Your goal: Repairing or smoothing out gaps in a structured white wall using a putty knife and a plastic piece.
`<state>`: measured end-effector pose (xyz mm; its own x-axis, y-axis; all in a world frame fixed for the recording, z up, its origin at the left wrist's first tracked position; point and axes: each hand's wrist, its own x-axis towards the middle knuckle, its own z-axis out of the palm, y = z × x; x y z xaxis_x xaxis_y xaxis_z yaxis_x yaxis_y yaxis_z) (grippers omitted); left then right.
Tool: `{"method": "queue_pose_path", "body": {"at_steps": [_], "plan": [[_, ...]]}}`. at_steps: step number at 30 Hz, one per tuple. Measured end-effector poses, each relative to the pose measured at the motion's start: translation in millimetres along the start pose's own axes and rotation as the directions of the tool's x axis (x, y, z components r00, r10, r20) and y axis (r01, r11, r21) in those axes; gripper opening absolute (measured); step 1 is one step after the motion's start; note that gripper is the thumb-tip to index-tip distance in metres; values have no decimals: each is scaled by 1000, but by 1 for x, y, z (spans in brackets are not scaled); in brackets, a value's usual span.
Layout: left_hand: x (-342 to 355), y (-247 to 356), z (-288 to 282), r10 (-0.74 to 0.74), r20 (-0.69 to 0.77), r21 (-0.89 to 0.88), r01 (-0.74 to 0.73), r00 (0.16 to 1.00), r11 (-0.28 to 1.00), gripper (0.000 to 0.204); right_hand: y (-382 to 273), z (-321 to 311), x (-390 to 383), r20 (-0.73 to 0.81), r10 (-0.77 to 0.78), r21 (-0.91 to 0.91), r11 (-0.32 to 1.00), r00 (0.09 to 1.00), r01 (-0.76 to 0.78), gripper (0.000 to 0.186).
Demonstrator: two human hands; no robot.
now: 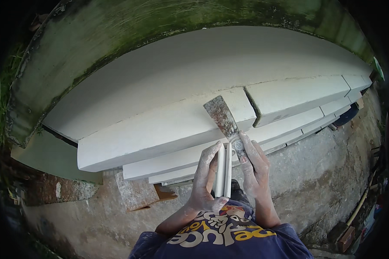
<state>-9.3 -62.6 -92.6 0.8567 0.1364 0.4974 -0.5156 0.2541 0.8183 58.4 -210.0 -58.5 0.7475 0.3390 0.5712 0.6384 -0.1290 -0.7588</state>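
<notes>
Scraper (224, 118) sits in curled right hand (256, 172); left hand (202, 183) clasps white piece (220, 172).

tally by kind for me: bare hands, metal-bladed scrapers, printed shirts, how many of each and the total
Bare hands: 2 (left hand, right hand)
Metal-bladed scraper: 1, in the right hand
Printed shirt: 1, dark blue
Total: 4

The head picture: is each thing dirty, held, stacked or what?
Left hand: dusty, gripping the white piece.
White piece: held, a dark line down its length.
Right hand: dusty, gripping the scraper.
Scraper: held, blade stained.
White slabs: stacked, dark gap in top layer.
Wall: green-stained.
</notes>
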Motion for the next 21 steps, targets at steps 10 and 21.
{"method": "queue_pose_path", "body": {"at_steps": [10,21], "plan": [[-35,-16,-15,-51,49,195,40,998,980,106,-15,21,-24,-104,-48,-76,996,993,40,48],[-30,-6,-12,26,62,125,-33,998,992,114,-6,25,-23,84,-156,113,983,984,146,70]]}}
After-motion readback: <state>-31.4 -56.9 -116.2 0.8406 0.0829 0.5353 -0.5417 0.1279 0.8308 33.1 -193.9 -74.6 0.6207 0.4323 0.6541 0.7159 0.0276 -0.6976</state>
